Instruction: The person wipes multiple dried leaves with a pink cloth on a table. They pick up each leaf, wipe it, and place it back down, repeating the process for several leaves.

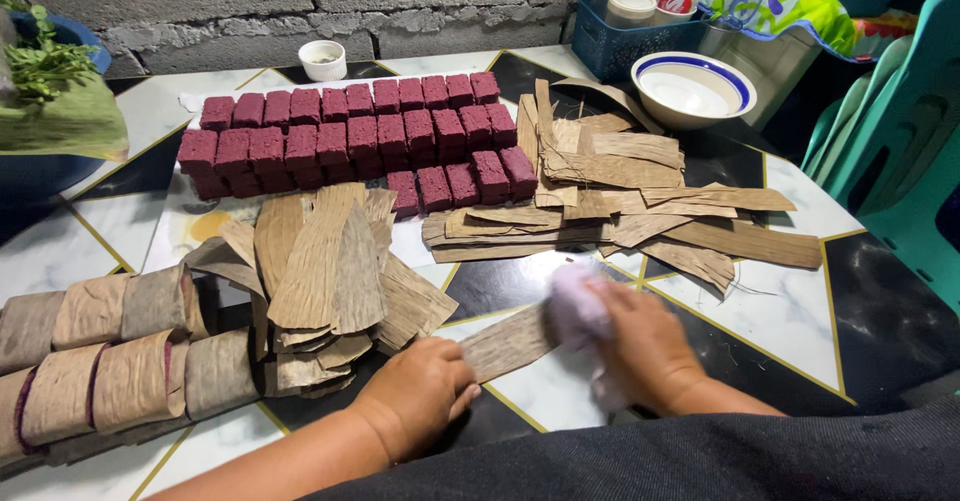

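**Hands wipe a dried leaf strip**

Both hands work on one leaf strip [508,342] lying on the table [790,311] between them. Left hand [420,391] presses its fingers down on the strip's near end, loosely curled, pinning it flat. Right hand [640,346] is closed around a pale cloth [578,306], which is blurred and rests on the strip's far end.

Beyond the hands, a block of dark red cakes [360,136] lies in rows. Just ahead of the right hand lies a loose heap of flat strips [620,196]; ahead of the left hand, a second leaf pile [330,271]. Left of the left hand sit wrapped bundles [110,361], stacked side by side. Far beyond the right hand stand a white bowl [693,88] with a blue rim and a blue basket [625,41] holding jars. A small white cup [323,60] stands behind the cakes.
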